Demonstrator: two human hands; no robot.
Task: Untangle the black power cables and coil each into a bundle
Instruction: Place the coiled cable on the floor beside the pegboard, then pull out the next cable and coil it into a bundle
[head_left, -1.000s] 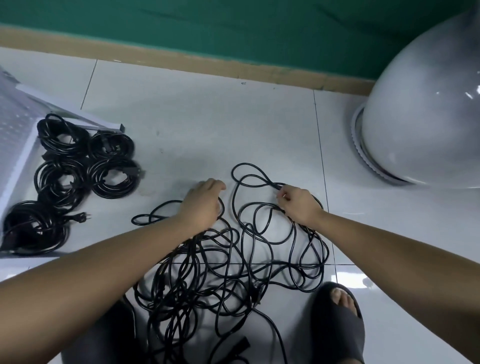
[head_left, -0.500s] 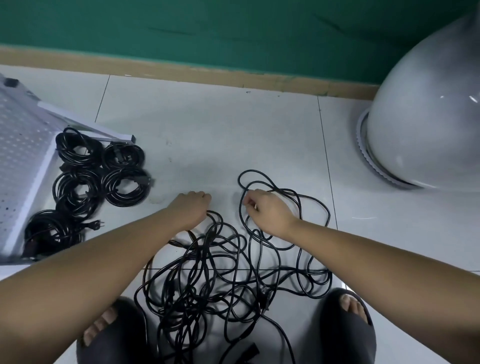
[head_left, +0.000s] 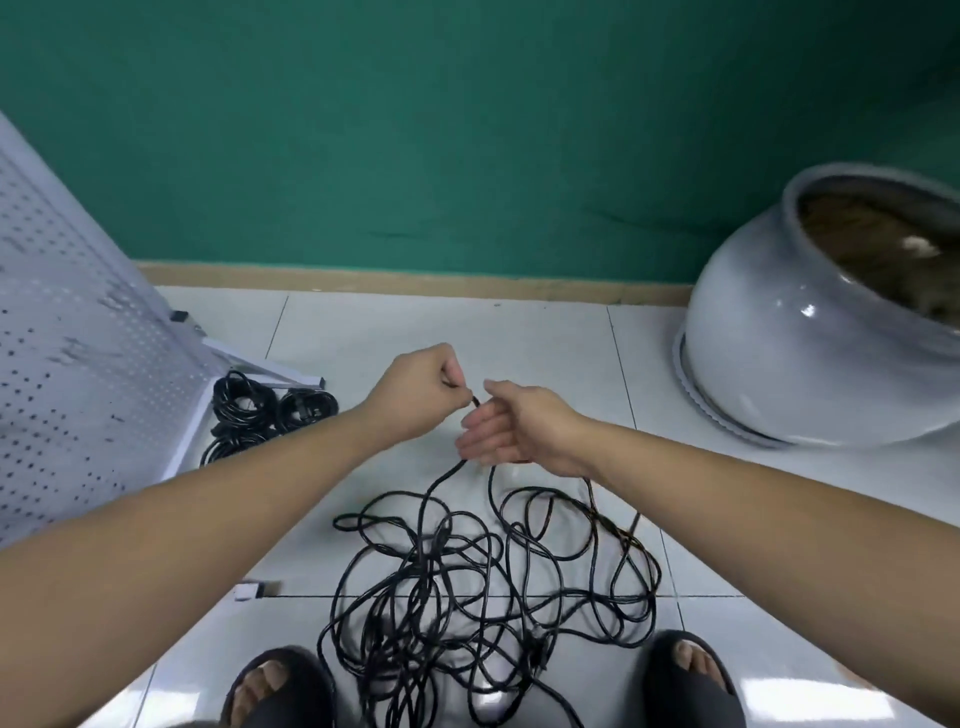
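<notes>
Even, soft indoor light, slight motion blur, wide-angle bending at edges, glare on the pot (head_left: 808, 310).

I am in a plain indoor room, more a storage or work corner than a living space. Under my slippers (head_left: 675, 706) a glossy white tiled floor (head_left: 415, 332) meets a green wall (head_left: 415, 130) at a tan baseboard (head_left: 415, 283). A white perforated metal panel (head_left: 78, 374) slants at my left, a big grey glazed pot (head_left: 769, 364) sits at my right, and black power cables (head_left: 467, 597) lie on the tiles.
</notes>
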